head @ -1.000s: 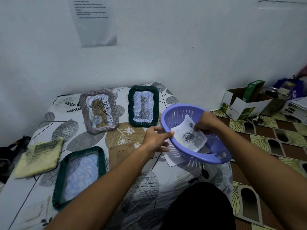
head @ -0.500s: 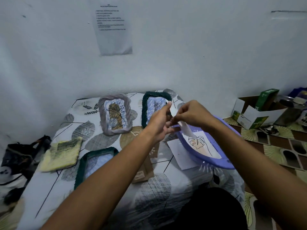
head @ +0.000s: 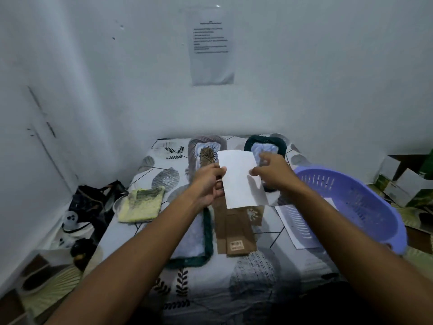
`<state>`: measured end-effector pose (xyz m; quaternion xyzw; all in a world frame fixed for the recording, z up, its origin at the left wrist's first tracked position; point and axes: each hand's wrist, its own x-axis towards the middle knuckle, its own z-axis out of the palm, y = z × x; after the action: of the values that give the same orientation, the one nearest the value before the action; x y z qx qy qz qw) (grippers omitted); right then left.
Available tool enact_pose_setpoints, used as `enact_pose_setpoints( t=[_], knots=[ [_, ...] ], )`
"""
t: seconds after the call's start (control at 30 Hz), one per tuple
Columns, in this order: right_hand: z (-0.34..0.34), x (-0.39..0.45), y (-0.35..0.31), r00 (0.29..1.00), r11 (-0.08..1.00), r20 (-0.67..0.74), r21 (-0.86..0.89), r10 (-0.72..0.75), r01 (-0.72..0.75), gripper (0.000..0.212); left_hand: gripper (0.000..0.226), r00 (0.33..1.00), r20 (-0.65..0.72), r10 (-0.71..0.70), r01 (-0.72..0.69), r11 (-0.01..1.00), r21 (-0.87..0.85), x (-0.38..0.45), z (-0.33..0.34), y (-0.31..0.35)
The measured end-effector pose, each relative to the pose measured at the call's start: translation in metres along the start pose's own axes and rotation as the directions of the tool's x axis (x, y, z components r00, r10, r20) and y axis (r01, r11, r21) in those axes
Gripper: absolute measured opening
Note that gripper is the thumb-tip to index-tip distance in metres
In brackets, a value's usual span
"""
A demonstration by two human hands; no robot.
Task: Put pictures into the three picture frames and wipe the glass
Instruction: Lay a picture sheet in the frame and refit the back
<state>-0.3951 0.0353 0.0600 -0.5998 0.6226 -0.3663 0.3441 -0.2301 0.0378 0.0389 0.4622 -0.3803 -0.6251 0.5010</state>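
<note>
I hold a white picture sheet [head: 240,178] up above the table, its blank back toward me. My left hand [head: 207,184] pinches its left edge and my right hand [head: 271,173] grips its right edge. Behind the sheet, a grey frame [head: 199,146] with a plant picture and a dark green frame [head: 267,144] stand at the back. A second green frame [head: 199,233] lies flat under my left forearm, with a brown backing board [head: 234,231] beside it. A yellow-green cloth [head: 140,204] lies at the left.
A purple plastic basket [head: 351,202] sits at the right, tilted over a white paper [head: 288,216]. Cardboard boxes [head: 403,181] stand on the floor at far right. A dark bag [head: 93,202] lies left of the table. A printed notice [head: 212,45] hangs on the wall.
Both hands lifted the picture out of the purple basket and brought it left and up over the table. The view tilted upward and shifted left.
</note>
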Motion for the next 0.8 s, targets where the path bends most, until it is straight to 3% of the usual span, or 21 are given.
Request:
enact_pose_setpoints(
  t=[0.13, 0.33, 0.47, 0.57, 0.67, 0.8],
  knots=[
    [0.027, -0.007, -0.005, 0.975, 0.962, 0.175, 0.211, 0.138, -0.174, 0.03, 0.015, 0.997, -0.075, 0.004, -0.004, 1.0, 0.001, -0.009, -0.04, 0.002],
    [0.081, -0.012, 0.006, 0.926, 0.912, 0.31, 0.277, 0.214, -0.304, 0.011, 0.011, 0.986, -0.169, -0.005, 0.025, 0.993, 0.114, -0.023, -0.094, -0.01],
    [0.115, -0.016, 0.018, 0.906, 0.892, 0.335, 0.278, 0.257, -0.356, 0.017, 0.013, 0.979, -0.199, -0.049, 0.103, 0.957, 0.271, -0.034, -0.124, -0.023],
    [0.128, -0.023, 0.023, 0.914, 0.917, 0.324, 0.229, 0.245, -0.327, 0.004, 0.02, 0.969, -0.241, -0.049, 0.138, 0.92, 0.367, -0.036, -0.144, -0.034],
    [0.135, -0.027, 0.029, 0.926, 0.943, 0.281, 0.143, 0.254, -0.302, 0.013, 0.017, 0.966, -0.258, -0.031, 0.15, 0.877, 0.456, -0.038, -0.153, -0.042],
    [0.141, -0.027, 0.036, 0.936, 0.963, 0.259, 0.064, 0.238, -0.262, 0.006, 0.019, 0.965, -0.261, -0.024, 0.167, 0.824, 0.541, -0.036, -0.158, -0.05]
  ],
)
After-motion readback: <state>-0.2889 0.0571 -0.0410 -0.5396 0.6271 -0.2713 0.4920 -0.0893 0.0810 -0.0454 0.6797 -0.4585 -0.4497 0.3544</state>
